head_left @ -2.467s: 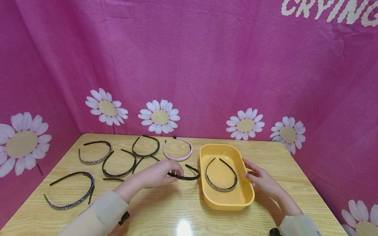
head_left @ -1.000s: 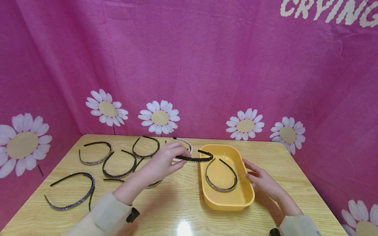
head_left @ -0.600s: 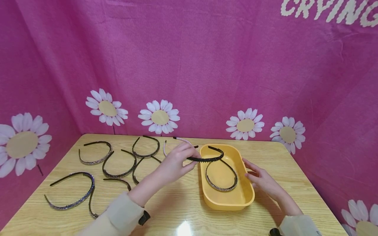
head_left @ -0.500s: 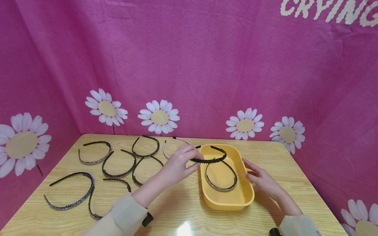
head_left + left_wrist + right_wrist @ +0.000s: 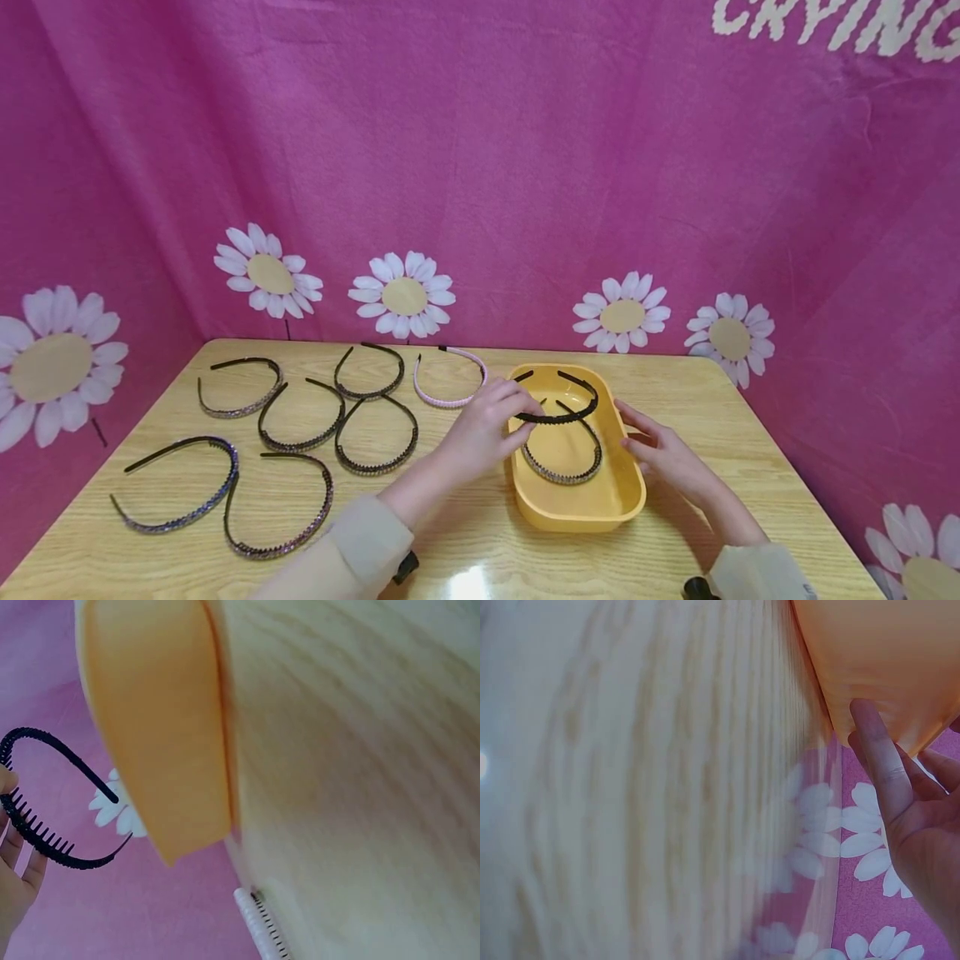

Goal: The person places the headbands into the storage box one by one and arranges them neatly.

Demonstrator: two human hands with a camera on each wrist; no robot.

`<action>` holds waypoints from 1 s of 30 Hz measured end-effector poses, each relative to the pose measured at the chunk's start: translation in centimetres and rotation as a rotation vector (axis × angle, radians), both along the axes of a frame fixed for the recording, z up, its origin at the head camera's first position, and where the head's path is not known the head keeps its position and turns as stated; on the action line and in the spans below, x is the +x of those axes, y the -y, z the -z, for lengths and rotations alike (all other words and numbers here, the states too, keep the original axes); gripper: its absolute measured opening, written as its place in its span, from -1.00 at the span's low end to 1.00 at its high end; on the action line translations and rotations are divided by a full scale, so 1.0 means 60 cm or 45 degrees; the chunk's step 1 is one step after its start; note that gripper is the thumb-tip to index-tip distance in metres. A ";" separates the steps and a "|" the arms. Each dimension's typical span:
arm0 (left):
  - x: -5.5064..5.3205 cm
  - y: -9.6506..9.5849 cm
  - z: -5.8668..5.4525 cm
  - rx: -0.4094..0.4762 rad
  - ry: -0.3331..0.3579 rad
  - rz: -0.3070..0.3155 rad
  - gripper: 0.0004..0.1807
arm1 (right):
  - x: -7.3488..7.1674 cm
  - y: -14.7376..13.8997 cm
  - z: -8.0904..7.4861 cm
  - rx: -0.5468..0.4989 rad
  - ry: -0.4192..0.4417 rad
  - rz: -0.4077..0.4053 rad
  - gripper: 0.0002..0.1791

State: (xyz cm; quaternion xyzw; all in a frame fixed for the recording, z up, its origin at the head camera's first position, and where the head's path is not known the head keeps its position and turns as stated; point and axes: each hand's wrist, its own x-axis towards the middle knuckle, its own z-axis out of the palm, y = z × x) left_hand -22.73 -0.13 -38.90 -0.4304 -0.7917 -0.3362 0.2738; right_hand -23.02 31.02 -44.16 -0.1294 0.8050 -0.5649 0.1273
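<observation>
In the head view my left hand (image 5: 487, 423) pinches a black toothed headband (image 5: 572, 418) by its left side, holding it over the far half of a yellow plastic basin (image 5: 573, 523). Comb-like teeth line the inside of this headband (image 5: 81, 862) in the left wrist view. On the basin floor lies another headband (image 5: 562, 478), dark with a glittery front, partly overlapped by the held one. My right hand (image 5: 667, 458) rests against the basin's right side. Its extended fingers touch the outer wall in the right wrist view, where no headband shows.
Several dark, beaded headbands lie on the wooden table's left half, among them a blue-purple one (image 5: 180, 523) and a purplish one (image 5: 277, 550) near the front. A pink headband (image 5: 450, 404) lies at the back, left of the basin. A magenta curtain (image 5: 480, 167) stands behind the table.
My left hand has carried the black headband rightward from the table's middle to above the basin, uncovering the pink headband and others behind. The right hand and basin stay in place.
</observation>
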 end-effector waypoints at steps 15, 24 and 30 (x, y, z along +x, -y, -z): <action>-0.002 -0.034 0.034 -0.181 0.050 0.024 -0.83 | -0.002 -0.001 0.001 -0.006 -0.024 -0.015 -0.30; -0.009 -0.048 0.044 -0.321 0.137 -0.003 -0.85 | 0.000 0.001 -0.001 -0.006 -0.026 -0.009 -0.32; -0.012 -0.057 0.045 -0.439 0.234 -0.022 -0.86 | 0.004 0.000 -0.002 -0.028 -0.040 -0.023 -0.31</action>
